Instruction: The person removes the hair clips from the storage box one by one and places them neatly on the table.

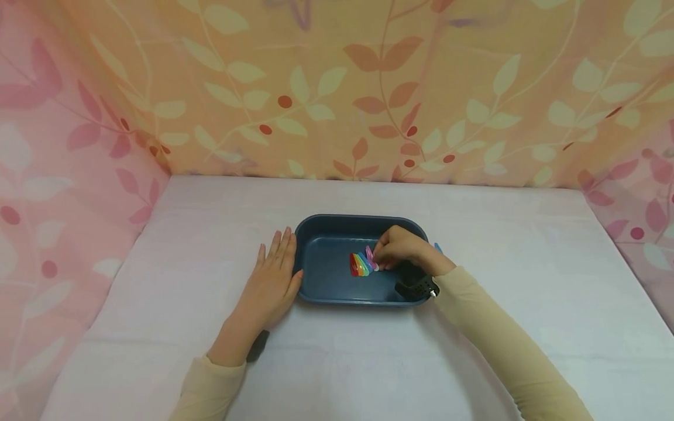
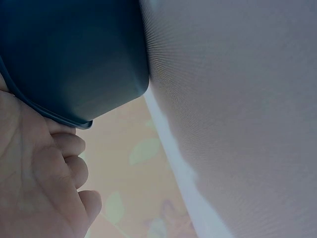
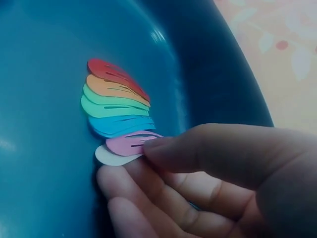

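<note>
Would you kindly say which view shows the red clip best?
The right wrist view: the red clip appears large, its slots distinct. The head view shows it small; the left wrist view, not at all.

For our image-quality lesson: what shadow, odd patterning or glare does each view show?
Head: a soft shadow on the white tablecloth beside the right sleeve; left wrist: fine, moiré-like lines across the tablecloth; right wrist: a small glint inside the blue tray.

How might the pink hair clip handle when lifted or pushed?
The pink hair clip looks thin and slotted, so it is probably light. Its outline looks unbent in the right hand, suggesting stiffness. Being flat, it would likely slide, not roll.
</note>
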Motion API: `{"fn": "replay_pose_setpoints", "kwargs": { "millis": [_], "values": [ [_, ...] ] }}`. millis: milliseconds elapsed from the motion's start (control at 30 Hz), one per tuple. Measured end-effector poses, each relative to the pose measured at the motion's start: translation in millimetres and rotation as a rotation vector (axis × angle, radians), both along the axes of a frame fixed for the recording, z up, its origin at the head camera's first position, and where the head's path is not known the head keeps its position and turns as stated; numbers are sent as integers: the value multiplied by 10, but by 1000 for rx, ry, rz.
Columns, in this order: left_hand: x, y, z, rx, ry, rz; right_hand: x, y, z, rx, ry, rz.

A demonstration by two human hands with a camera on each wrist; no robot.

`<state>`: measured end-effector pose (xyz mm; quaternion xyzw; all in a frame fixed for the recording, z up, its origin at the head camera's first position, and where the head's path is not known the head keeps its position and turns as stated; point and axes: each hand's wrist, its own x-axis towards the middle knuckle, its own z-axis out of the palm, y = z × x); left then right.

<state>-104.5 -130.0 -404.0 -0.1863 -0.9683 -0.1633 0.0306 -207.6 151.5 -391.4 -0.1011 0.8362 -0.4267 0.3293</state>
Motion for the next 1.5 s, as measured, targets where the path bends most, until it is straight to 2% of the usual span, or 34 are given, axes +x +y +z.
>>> {"fn": "replay_pose_setpoints", "kwargs": {
  "millis": [567, 1000, 1500],
  "values": [
    [-2, 0, 13, 2, -3, 1, 8, -19, 44, -12, -42, -53],
    [-14, -5, 2, -4, -5, -3, 12, -21, 47, 44, 25, -94],
    [-13, -4, -6, 7, 10, -6, 25, 6, 106, 19, 102, -106]
  ]
}}
